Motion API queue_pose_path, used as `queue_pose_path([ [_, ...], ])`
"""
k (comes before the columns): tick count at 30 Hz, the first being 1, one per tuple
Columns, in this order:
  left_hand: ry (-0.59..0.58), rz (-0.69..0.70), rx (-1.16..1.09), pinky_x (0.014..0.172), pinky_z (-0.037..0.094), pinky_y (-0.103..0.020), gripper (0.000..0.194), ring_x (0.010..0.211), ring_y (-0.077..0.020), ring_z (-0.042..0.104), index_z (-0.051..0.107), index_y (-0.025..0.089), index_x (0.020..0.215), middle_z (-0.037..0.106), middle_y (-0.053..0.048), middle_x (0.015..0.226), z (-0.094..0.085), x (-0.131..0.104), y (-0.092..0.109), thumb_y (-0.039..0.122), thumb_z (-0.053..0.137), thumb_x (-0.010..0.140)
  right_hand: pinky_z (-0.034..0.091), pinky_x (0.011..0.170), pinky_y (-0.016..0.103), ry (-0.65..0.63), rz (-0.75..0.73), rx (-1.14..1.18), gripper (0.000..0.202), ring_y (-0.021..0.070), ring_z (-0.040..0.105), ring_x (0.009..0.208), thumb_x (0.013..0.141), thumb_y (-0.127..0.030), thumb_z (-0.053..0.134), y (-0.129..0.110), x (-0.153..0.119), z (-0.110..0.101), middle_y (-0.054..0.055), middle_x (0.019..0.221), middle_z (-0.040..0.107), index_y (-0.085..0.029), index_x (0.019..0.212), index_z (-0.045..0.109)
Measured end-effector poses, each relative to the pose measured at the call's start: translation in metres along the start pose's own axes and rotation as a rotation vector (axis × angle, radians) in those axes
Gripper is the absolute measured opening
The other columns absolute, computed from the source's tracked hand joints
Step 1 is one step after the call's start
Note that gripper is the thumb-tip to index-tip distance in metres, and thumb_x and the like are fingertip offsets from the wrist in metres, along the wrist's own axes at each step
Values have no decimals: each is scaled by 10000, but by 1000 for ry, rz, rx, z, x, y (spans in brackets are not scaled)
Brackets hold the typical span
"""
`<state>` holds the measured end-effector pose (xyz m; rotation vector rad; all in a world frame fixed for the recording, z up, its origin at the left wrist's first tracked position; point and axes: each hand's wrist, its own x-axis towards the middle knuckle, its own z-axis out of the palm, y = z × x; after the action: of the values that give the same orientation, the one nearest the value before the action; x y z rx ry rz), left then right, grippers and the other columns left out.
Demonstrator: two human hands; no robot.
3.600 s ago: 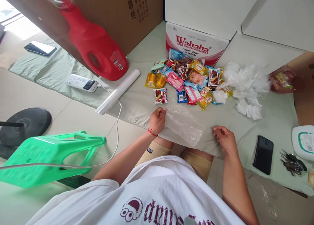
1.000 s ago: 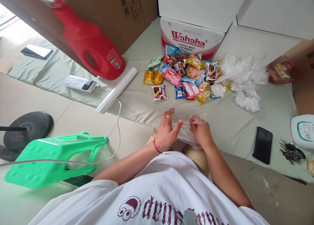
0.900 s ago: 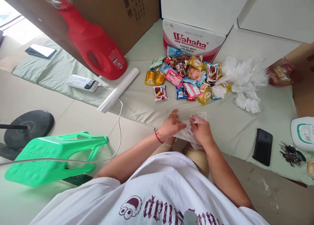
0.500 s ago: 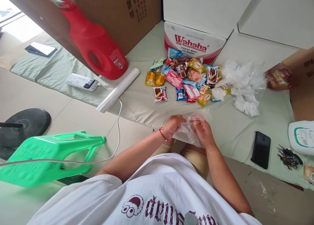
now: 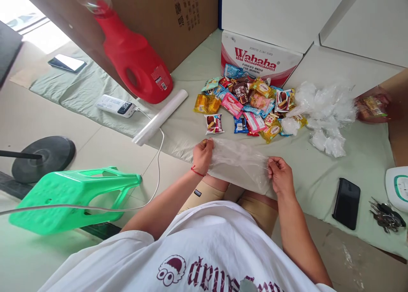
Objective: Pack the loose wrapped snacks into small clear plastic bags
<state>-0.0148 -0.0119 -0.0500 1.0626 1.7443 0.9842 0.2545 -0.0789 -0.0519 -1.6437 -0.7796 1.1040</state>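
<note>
A clear plastic bag (image 5: 239, 158) is stretched flat between my two hands, above my lap. My left hand (image 5: 203, 155) pinches its left edge with the fingers closed. At the opposite edge, my right hand (image 5: 280, 173) grips the plastic between thumb and fingers. Just beyond the bag lies a heap of wrapped snacks (image 5: 232, 104) in pink, yellow, blue and brown packets. One small packet with a chocolate cake picture (image 5: 214, 124) sits apart at the near left of the heap. Crumpled clear plastic bags (image 5: 331, 103) are bunched at the heap's right side.
A plastic roll (image 5: 161, 117), a white power bank (image 5: 115, 106) with a cable and a red jug (image 5: 137, 58) lie on the left. On the right are a black phone (image 5: 347, 203) and keys (image 5: 387, 214). A Wahaba carton (image 5: 255, 56) stands behind; a green stool (image 5: 73, 198) is lower left.
My hands have moved apart, left hand to the left and right hand to the right. The bag, bunched between them before, is now spread out wide.
</note>
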Motion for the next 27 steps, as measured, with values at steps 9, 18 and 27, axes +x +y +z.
queue_pose_path([
  [9,-77,89,259,553,289,-289,573,525,-135,422,485,211,527,445,3,469,0,-17,-2,580,446,964,521,964,487,-114,-553,-853,614,310,589,1149,821,-558,717,-18,-12,-37,173,1336,600,-211,1320,627],
  [18,-189,-12,523,654,413,-339,633,600,-223,601,652,204,629,580,-58,550,-27,-25,-5,581,312,1006,572,824,393,-235,-357,-404,330,225,643,880,954,-522,544,-14,21,32,67,912,706,-223,1003,675],
  [27,-67,809,715,1240,176,-608,694,1503,-394,336,522,191,1457,525,-176,1483,-28,-52,5,306,694,795,578,635,289,-354,-206,-256,364,172,598,717,872,-580,609,-30,25,64,25,797,657,-225,935,656],
])
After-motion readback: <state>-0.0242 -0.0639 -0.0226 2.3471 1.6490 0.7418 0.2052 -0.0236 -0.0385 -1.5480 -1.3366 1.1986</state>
